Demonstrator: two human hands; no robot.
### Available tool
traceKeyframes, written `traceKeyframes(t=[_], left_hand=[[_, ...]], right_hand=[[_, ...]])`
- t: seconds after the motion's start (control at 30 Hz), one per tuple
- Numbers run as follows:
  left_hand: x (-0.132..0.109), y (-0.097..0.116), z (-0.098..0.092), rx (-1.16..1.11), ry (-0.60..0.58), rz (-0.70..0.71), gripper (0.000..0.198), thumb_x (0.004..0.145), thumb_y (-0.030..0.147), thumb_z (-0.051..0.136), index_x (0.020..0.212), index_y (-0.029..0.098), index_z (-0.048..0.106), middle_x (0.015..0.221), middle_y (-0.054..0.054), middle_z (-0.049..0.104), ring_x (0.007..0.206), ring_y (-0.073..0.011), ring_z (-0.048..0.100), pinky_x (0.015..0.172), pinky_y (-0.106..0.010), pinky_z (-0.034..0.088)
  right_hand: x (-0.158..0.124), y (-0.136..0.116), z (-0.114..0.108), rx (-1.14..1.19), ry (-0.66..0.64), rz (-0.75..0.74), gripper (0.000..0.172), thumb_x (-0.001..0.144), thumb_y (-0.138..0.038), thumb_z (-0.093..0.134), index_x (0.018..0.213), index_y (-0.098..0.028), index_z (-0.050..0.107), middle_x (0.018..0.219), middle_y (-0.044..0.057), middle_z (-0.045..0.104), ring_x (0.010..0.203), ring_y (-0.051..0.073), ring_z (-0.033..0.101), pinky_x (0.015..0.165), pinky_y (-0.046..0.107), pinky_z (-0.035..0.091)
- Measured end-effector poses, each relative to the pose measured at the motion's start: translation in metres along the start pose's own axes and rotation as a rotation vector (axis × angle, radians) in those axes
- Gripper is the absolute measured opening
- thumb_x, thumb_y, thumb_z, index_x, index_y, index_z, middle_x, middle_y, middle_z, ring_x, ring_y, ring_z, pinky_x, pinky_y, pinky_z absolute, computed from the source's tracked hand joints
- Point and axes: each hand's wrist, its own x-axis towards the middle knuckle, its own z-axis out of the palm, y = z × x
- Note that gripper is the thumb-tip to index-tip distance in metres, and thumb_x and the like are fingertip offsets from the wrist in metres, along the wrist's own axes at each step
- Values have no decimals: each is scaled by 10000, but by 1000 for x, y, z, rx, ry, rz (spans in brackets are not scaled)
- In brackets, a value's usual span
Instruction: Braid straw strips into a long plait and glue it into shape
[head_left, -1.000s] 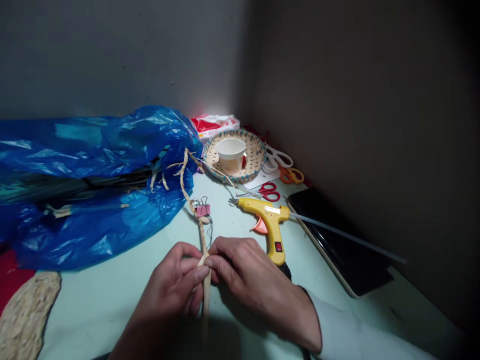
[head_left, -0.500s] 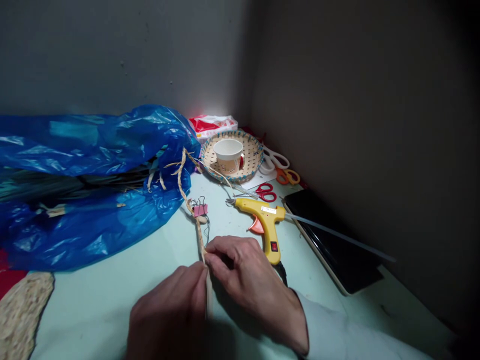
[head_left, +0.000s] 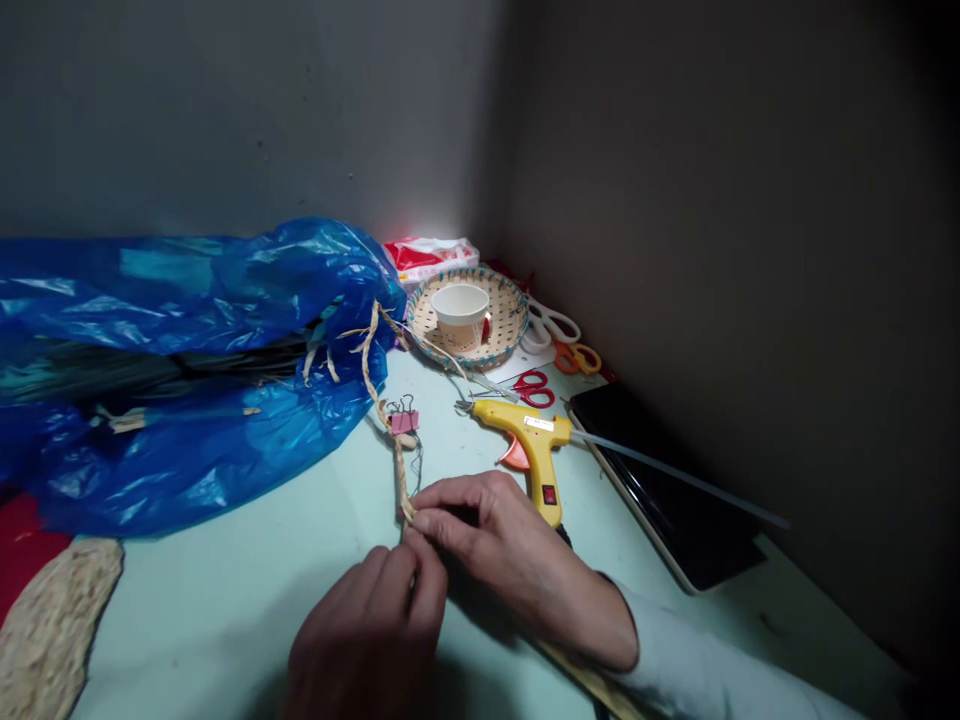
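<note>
The right hand's grip [head_left: 517, 560] pinches the near end of the braid [head_left: 401, 468], below the pink clip [head_left: 405, 422]; whether the left hand [head_left: 371, 620], curled beside it, pinches too, I cannot tell. Slack fingers could loosen the plait; hard pulling could drag the clip.

The braid [head_left: 400, 470] is tan, the clip [head_left: 405, 422] pink, the glue gun [head_left: 546, 455] yellow.

A pale paper cup [head_left: 457, 334] stood upright in a round woven basket with blue-green edging [head_left: 507, 312]. A yellow plastic glue gun [head_left: 529, 424] lay near red-handled scissors [head_left: 519, 387] and a flat, black rectangular device [head_left: 675, 500].
</note>
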Motion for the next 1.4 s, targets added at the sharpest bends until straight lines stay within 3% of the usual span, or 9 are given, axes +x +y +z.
traceKeyframes(t=[0.17,0.3,0.43,0.57,0.73,1.03,1.17,1.3,1.4], left_hand=[[3,-5,-3,-132,125,6,135,904,180,544,908,151,676,703,-35,651,686,-222,539,650,-366,371],[8,-16,-6,-636,147,-234,157,923,276,517,923,190,648,801,-36,654,762,-207,558,700,-334,416],[21,-27,-5,-1364,-195,-784,182,903,401,544,965,232,570,775,10,639,662,-166,614,644,-297,480],[32,-30,-1,-1927,-424,-960,332,794,394,682,1013,198,528,575,92,469,413,-51,338,407,-178,280],[30,-33,4,-2004,-452,-991,408,699,411,780,958,172,572,557,115,371,445,-20,125,403,-175,73],[30,-31,9,-1651,-412,-833,301,751,387,711,878,121,650,506,25,580,353,-85,482,391,-195,346],[28,-32,15,-1635,-382,-913,280,682,385,763,752,140,650,543,27,583,321,-11,282,339,-154,140],[23,-34,21,-1687,-341,-934,328,601,402,838,649,153,630,566,17,574,416,-36,352,397,-146,222],[23,-34,21,-1692,-340,-965,380,592,461,845,655,159,623,529,53,512,396,-8,240,393,-136,135]], right_hand=[[2,-1,1,108,25,52,178,841,-168,554,857,-98,716,678,9,571,637,109,470,587,214,355],[2,-4,1,196,40,67,182,834,-175,569,844,-89,729,640,-3,543,589,93,424,543,204,324],[1,-2,3,265,30,50,210,847,-199,565,908,-111,745,694,19,605,633,109,488,591,216,365],[1,0,3,276,31,15,226,861,-213,561,945,-113,746,714,31,638,668,126,532,621,227,391],[0,-1,1,75,34,-60,241,898,-215,527,905,-135,755,726,26,658,672,122,541,630,223,384],[-13,-10,1,-464,112,-100,271,947,-226,444,842,-174,689,766,47,711,711,161,596,621,267,325],[-17,-13,2,-633,128,-96,264,944,-244,427,828,-175,654,786,75,720,732,201,642,579,288,294],[-16,-16,2,-770,141,-125,235,907,-252,437,827,-163,639,731,104,714,604,222,650,501,304,235],[-14,-17,3,-842,153,-153,231,899,-263,436,868,-162,642,747,116,718,594,249,658,487,307,239]])
